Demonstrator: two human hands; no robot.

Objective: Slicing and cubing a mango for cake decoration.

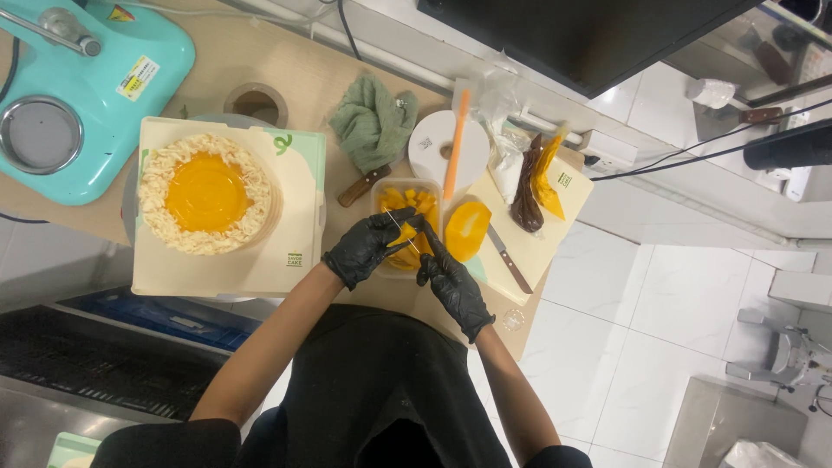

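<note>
Mango slice (pixel 403 232) pinched between gloved left hand (pixel 362 247) and right hand (pixel 451 282), over clear tub (pixel 381 192)

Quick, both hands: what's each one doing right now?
Left hand: fingers pinched on a thin skewer over the mango container.
Right hand: fingers on the skewer's other end.

A clear rectangular plastic tub (pixel 407 227) of orange fruit slices sits right under both gloved hands. Left of the left hand lies a square cream cardboard cake box base (pixel 295 251) with a small green printed mark near that hand. Further left and up, a yellow-and-white rectangular sticker (pixel 138 77) and a small triangular yellow-red warning label (pixel 120 13) sit on the turquoise machine. Above the right hand lie clear plastic piping bags (pixel 507 160) and a small green label (pixel 564 179) on the cream board.
</note>
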